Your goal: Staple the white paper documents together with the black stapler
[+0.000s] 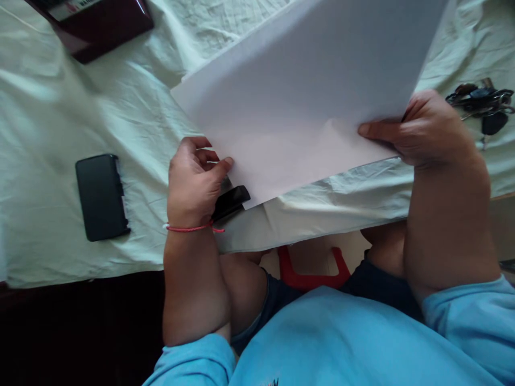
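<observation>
A stack of white paper sheets (306,96) is tilted across the middle of the view, above the cloth. My right hand (430,128) grips its right side, thumb flat on top and fingers hidden underneath. At the lower left edge my left hand (197,177) pinches the sheets, its thumb at the margin and its other fingers curled. A black stapler-like object (233,201) sticks out beside my left palm and overlaps the bottom left corner of the paper; the rest of it is hidden, and I cannot tell whether it clamps the sheets. A red thread circles my left wrist.
A pale green cloth (52,177) covers the bed or table. On it lie a black phone-like case (102,197) at left, a dark maroon box (108,27) at top left and a bunch of keys (483,102) at right. A red stool (314,279) shows below the edge.
</observation>
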{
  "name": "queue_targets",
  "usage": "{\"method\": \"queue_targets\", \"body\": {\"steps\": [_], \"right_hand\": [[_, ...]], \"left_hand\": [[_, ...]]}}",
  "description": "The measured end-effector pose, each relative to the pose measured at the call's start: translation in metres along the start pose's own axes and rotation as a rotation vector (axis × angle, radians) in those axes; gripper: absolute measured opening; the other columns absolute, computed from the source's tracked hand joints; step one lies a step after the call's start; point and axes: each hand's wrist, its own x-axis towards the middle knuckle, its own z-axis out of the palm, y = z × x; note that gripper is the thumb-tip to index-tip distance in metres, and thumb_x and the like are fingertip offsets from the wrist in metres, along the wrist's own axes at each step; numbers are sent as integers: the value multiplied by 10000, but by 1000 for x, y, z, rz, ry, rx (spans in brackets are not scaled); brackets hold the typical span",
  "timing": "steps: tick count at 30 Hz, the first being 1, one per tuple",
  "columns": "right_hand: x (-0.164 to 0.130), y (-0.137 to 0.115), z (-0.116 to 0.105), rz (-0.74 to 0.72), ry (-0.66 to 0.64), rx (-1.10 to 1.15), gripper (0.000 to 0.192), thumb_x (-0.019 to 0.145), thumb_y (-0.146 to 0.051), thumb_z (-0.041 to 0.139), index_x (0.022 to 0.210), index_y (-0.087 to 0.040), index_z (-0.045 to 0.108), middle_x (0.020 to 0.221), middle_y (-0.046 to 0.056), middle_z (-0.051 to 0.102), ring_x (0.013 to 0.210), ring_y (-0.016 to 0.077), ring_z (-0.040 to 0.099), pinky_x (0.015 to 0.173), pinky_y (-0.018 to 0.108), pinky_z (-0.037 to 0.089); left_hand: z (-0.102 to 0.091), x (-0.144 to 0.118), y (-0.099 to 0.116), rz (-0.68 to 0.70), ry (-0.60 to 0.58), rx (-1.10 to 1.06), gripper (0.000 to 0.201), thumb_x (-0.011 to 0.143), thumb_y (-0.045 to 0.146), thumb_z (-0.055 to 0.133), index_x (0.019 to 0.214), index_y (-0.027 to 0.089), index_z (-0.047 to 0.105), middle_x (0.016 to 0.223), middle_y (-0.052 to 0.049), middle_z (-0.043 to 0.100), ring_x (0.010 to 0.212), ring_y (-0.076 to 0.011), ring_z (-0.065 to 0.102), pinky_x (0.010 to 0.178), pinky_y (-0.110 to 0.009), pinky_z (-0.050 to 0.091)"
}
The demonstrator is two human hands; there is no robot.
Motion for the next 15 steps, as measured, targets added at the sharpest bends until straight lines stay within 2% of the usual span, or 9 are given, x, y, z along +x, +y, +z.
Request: {"method": "queue_targets", "body": {"steps": [5, 8, 11, 15], "right_hand": [[2, -8, 6, 70, -32, 19, 109, 782, -139, 895, 840, -118, 805, 923, 42, 774, 719, 69, 650, 615, 174, 560], [1, -14, 9, 102, -36, 54, 79, 804, -86, 869, 851, -98, 807, 950, 58, 781, 738, 73, 673, 621, 160, 560], [-1, -18, 11, 126, -39, 61, 59, 852, -84, 840, 902, -81, 810, 972, 63, 780, 737, 72, 676, 611, 151, 550], [-1, -22, 12, 153, -53, 53, 58, 907, -112, 801, 949, -78, 822, 965, 59, 773, 710, 63, 646, 626, 174, 566]], "left_hand": [[2, 1, 0, 18, 34, 131, 416, 722, 143, 804, 1061, 248, 587, 832, 55, 632, 676, -131, 574, 657, -303, 446], [1, 1, -2, 38, 41, 201, 399, 735, 152, 785, 1072, 254, 599, 831, 31, 660, 710, -164, 626, 678, -320, 478], [2, 0, 0, -16, 5, 182, 382, 742, 163, 740, 1091, 246, 609, 774, 25, 660, 677, -184, 634, 615, -318, 468], [3, -2, 7, -77, -39, 155, 359, 769, 180, 716, 1099, 246, 594, 696, 49, 646, 571, -166, 588, 548, -311, 431]]}}
